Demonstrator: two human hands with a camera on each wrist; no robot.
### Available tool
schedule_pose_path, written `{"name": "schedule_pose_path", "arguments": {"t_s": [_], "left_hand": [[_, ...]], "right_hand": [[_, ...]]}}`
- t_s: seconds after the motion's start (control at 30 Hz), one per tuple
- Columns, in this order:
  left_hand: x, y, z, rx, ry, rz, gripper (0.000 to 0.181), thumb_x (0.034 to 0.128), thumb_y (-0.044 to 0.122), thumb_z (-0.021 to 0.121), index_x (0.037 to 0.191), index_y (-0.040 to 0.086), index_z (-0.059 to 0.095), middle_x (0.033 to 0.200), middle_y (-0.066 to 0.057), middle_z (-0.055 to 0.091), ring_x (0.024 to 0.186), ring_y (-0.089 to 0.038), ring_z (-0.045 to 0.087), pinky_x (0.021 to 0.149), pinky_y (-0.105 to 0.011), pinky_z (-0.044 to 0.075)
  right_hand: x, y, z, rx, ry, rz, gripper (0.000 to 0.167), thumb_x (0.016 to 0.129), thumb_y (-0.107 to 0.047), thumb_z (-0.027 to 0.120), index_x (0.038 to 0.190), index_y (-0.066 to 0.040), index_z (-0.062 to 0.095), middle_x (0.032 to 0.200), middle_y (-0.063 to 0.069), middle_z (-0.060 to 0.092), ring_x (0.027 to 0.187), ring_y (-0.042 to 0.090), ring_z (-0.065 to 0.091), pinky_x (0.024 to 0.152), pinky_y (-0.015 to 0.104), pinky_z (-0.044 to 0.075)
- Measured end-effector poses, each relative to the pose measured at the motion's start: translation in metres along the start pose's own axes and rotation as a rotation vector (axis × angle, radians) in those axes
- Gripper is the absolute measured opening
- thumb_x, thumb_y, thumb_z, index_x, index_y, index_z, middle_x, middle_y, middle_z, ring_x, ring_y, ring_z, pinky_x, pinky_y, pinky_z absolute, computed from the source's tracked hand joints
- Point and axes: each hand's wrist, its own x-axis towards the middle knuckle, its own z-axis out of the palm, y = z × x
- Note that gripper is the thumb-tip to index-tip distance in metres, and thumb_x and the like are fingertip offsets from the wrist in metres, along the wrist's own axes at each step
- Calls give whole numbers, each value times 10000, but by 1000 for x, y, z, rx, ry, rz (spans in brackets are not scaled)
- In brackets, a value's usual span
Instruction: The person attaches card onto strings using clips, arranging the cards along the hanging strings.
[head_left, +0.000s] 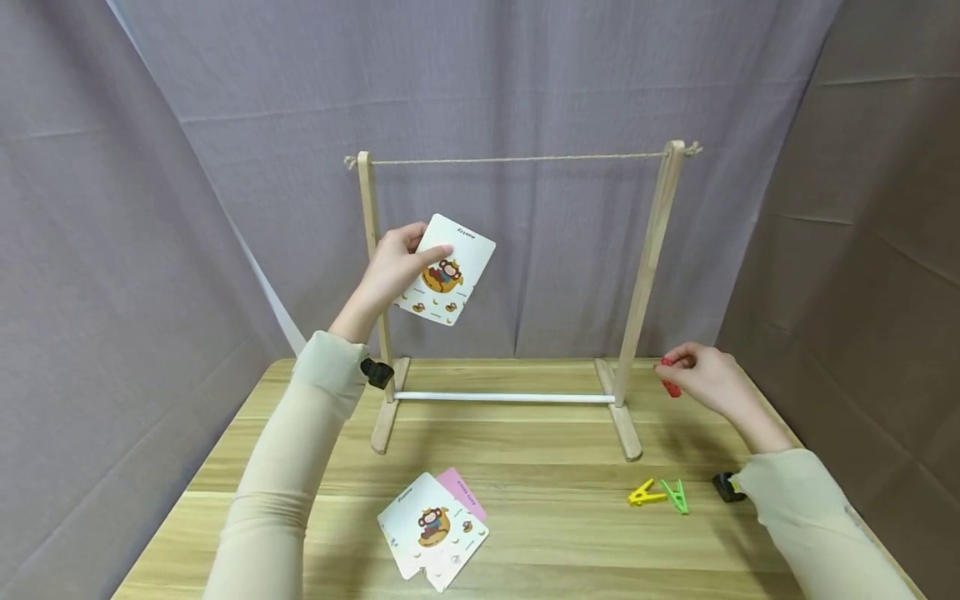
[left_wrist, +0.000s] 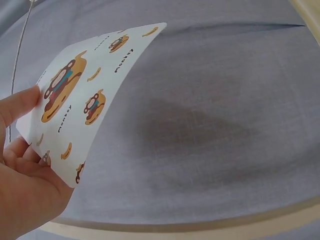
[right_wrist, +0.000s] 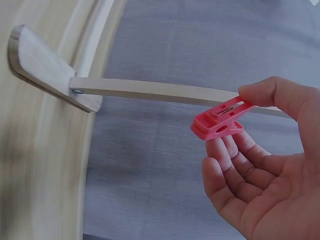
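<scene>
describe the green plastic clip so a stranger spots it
Find the pale wooden stand on the wooden table. In front of its right wooden foot lies a V-shaped, bright green plastic clip. Its colour and right-hand place set it apart from the yellow plastic clip beside it.

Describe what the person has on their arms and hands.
The left sleeve and right sleeve are long and pale cream, with visible creases, and end near the wrists. A small black gadget sits by each cuff, one at the left, one at the right. The left hand and right hand wear no gloves.
</scene>
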Motion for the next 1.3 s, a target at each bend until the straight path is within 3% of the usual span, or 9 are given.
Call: {"name": "schedule_pose_path", "arguments": {"t_s": [0.2,0.47,0.73,0.93,1.3], "left_hand": [[4,6,6,-33,11,11,204,928,248,738,1001,71,669,856,-95,731,653,-192,680,572,-314,562],[11,15,14,-109,-6,32,212,926,228,738,1053,68,680,882,-103,737,679,-203,699,600,-348,585],[17,23,22,-128,1,50,195,938,238,731,1020,72,669,876,-92,740,692,-208,704,607,-348,586],[23,29,31,-230,-10,78,199,950,236,726,1023,62,662,905,-112,746,722,-225,719,621,-371,597],[32,31,44,-383,30,61,233,938,200,739,1095,46,662,953,-129,742,767,-221,717,666,-354,599]], "right_hand": [[1,-4,-6,-13,8,10,438,955,-406,644,1111,3,633,948,99,713,868,268,642,698,339,469],[2,-5,-10,-13,29,2,426,953,-400,649,1106,-3,634,935,88,719,863,259,646,695,337,471],[3,-3,-12,-12,36,-1,413,949,-381,661,1100,2,642,918,77,722,849,247,643,680,329,463],[3,-3,-17,-12,49,6,429,951,-403,658,1094,1,637,927,95,719,851,258,646,682,334,468],[3,-3,-20,-8,44,23,438,950,-417,651,1099,-5,629,946,102,714,869,269,646,686,335,470]]}}
